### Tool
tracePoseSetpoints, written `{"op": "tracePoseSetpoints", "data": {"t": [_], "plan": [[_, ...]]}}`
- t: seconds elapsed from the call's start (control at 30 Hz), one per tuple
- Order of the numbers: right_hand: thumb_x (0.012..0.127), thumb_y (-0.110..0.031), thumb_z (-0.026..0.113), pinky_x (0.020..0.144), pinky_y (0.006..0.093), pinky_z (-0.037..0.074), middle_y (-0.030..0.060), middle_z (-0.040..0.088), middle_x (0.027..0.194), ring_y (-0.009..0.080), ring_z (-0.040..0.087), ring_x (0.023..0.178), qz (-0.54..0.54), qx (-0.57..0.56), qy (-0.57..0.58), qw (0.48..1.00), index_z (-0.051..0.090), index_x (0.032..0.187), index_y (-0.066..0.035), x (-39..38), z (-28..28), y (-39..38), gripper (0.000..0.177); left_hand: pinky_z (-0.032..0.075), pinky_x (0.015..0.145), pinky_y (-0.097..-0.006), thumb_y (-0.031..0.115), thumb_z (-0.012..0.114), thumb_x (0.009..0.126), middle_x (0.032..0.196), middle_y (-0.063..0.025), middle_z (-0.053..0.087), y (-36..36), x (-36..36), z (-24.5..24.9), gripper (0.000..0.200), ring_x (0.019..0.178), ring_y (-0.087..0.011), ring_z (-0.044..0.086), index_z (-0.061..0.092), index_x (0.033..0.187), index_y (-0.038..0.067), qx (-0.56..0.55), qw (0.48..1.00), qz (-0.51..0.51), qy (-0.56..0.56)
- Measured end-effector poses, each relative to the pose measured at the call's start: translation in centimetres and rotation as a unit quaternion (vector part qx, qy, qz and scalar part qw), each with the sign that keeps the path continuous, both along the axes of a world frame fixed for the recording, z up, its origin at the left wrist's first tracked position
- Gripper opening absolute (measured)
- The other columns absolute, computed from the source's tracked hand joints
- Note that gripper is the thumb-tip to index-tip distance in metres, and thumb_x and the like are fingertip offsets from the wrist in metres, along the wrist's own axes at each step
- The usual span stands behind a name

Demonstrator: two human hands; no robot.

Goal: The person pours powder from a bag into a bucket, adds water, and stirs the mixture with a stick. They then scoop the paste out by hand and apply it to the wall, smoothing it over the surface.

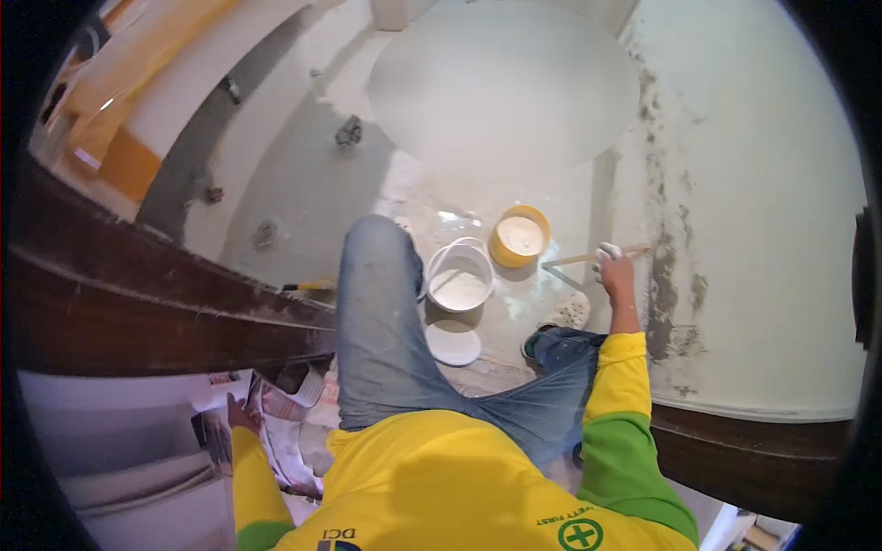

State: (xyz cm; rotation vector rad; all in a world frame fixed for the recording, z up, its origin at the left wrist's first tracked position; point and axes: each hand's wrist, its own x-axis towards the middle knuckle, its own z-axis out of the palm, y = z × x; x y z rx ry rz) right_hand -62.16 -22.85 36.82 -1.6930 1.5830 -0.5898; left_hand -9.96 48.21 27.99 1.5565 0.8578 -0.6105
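My right hand (614,266), its fingers smeared white, is closed around a thin wooden stick (579,259) near the wall on the right. Left of it stands a yellow bucket (497,254) with whitish material inside. A white bucket (432,292) with a raised handle also holds whitish material. On the floor below it lies a round white lid (453,343). My left hand (242,415) is at the lower left, with a finger stretched out, beside a dark object (209,435) that I cannot make out; I see nothing held in it.
Dark wooden frame pieces (175,285) cross at left and right. A yellow-handled tool (309,286) lies by the left one. Patchy grey marks run down the right wall (753,230). A grey container (299,386) stands at lower left. A perforated shoe (571,310) shows near my right leg.
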Motion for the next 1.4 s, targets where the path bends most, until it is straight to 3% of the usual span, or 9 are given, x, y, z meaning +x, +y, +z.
{"op": "tracePoseSetpoints", "data": {"t": [0.07,0.13,0.17,0.27,0.43,0.63,0.9,1.03,1.4], "plan": [[0.088,-0.022,0.056,0.054,0.0308,0.052,0.0094,0.065,0.093,0.0204,0.065,0.068,-0.043,0.025,0.014,0.999,0.060,0.117,-0.009,1.9,2.0,0.7,0.032,0.031,0.040,-0.0253,0.060,0.053,0.084,0.065,-0.0026,0.052,-1.7,-2.9,-0.8,0.056,0.044,-0.0119,0.043,0.061,0.101,0.007,0.072,0.962,-0.245,-0.100],[0.087,-0.025,0.058,0.053,0.0328,0.052,0.0102,0.064,0.090,0.0218,0.065,0.066,-0.084,0.062,0.020,0.994,0.060,0.114,-0.008,3.0,1.9,-0.6,0.032,0.032,0.042,-0.0232,0.043,0.054,0.090,0.059,-0.0012,0.048,-12.3,-10.7,10.2,0.039,0.046,-0.0093,0.042,0.064,0.085,0.006,0.165,0.869,-0.367,-0.288],[0.086,-0.027,0.059,0.052,0.0349,0.052,0.0110,0.064,0.087,0.0232,0.065,0.065,-0.118,0.097,0.023,0.988,0.061,0.111,-0.007,3.1,1.9,-1.5,0.033,0.034,0.044,-0.0233,0.028,0.054,0.092,0.061,-0.0010,0.051,-12.8,-10.9,9.7,0.026,0.049,-0.0070,0.043,0.064,0.088,0.004,0.038,0.880,-0.375,-0.288],[0.082,-0.034,0.063,0.051,0.0390,0.052,0.0131,0.061,0.087,0.0276,0.063,0.065,-0.189,0.164,-0.023,0.968,0.060,0.109,-0.007,2.1,-2.2,-5.0,0.038,0.034,0.047,-0.0227,0.020,0.054,0.091,0.062,0.0005,0.051,-23.6,-13.8,18.3,0.021,0.050,-0.0063,0.044,0.064,0.088,0.002,-0.027,0.782,-0.441,-0.439],[0.080,-0.049,0.066,0.045,0.0364,0.049,0.0143,0.056,0.092,0.0260,0.058,0.059,-0.342,0.269,-0.156,0.887,0.050,0.120,-0.008,-0.2,-7.8,-6.7,0.060,0.035,0.049,-0.0225,0.015,0.052,0.090,0.062,0.0014,0.051,-40.3,-14.8,25.5,0.019,0.054,-0.0060,0.045,0.065,0.091,0.001,-0.239,0.719,-0.480,-0.442],[0.081,-0.059,0.059,0.038,0.0321,0.046,0.0122,0.057,0.077,0.0220,0.057,0.056,-0.364,0.308,-0.161,0.864,0.050,0.118,-0.011,-2.0,-11.8,-9.7,0.062,0.038,0.052,-0.0218,0.025,0.052,0.094,0.062,-0.0008,0.052,-61.4,-15.1,25.0,0.027,0.054,-0.0071,0.046,0.066,0.092,0.002,-0.357,0.625,-0.561,-0.409],[0.088,-0.047,0.054,0.043,0.0324,0.047,0.0106,0.061,0.078,0.0227,0.058,0.052,-0.344,0.217,-0.143,0.902,0.055,0.104,-0.003,-1.9,-14.8,-12.6,0.046,0.039,0.052,-0.0237,0.043,0.052,0.092,0.066,-0.0032,0.053,-72.0,-12.9,16.6,0.044,0.054,-0.0098,0.047,0.064,0.095,0.000,-0.254,0.719,-0.603,-0.233],[0.088,-0.042,0.054,0.044,0.0312,0.047,0.0121,0.062,0.079,0.0222,0.061,0.056,-0.213,0.142,0.027,0.966,0.057,0.100,-0.001,0.2,-8.6,-14.5,0.043,0.040,0.052,-0.0239,0.043,0.053,0.091,0.068,-0.0032,0.055,-72.6,-12.1,18.1,0.044,0.054,-0.0100,0.047,0.064,0.095,0.000,-0.265,0.702,-0.612,-0.250],[0.091,-0.029,0.049,0.052,0.0290,0.049,0.0094,0.064,0.080,0.0177,0.061,0.062,-0.181,0.078,-0.155,0.968,0.059,0.102,-0.003,6.9,9.9,-5.4,0.029,0.048,0.059,-0.0280,0.038,0.055,0.086,0.074,-0.0080,0.065,-72.6,-9.0,14.3,0.040,0.058,-0.0145,0.058,0.064,0.088,-0.001,-0.175,0.703,-0.635,-0.269]]}}
